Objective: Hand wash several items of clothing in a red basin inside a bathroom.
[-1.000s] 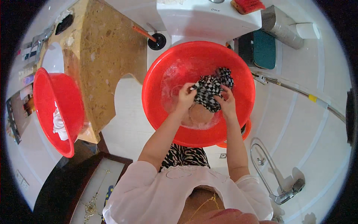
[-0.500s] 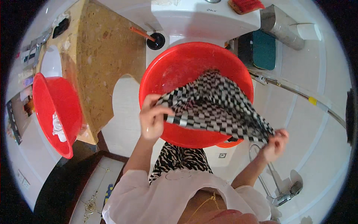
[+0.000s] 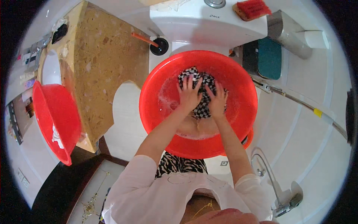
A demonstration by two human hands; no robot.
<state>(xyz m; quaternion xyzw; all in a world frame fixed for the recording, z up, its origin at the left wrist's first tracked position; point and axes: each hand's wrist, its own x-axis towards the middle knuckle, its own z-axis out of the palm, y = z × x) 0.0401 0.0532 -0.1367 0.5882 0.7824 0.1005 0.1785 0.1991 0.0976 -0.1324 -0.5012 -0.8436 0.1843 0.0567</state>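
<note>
A large red basin [image 3: 156,119] stands in front of me with sudsy water in it. Bunched up in the water lies a black-and-white checked cloth [image 3: 202,109]. My left hand [image 3: 190,93] presses down on the cloth's left part, fingers spread and pointing away from me. On its right part rests my right hand [image 3: 217,100], its fingers also stretched out and apart. Neither hand is closed round the fabric. Part of the cloth is hidden under both palms.
To the left, a second red basin [image 3: 56,119] with white cloth in it tilts by a brown stone counter [image 3: 112,48]. Behind the basin are a white toilet tank [image 3: 209,26], a red-bristled brush [image 3: 253,9] and a plunger [image 3: 159,46]. A shower head [image 3: 296,199] lies lower right.
The checked cloth was held stretched between both hands above the basin. It has gone down into the water, bunched up, and both hands have let go and lie flat on it.
</note>
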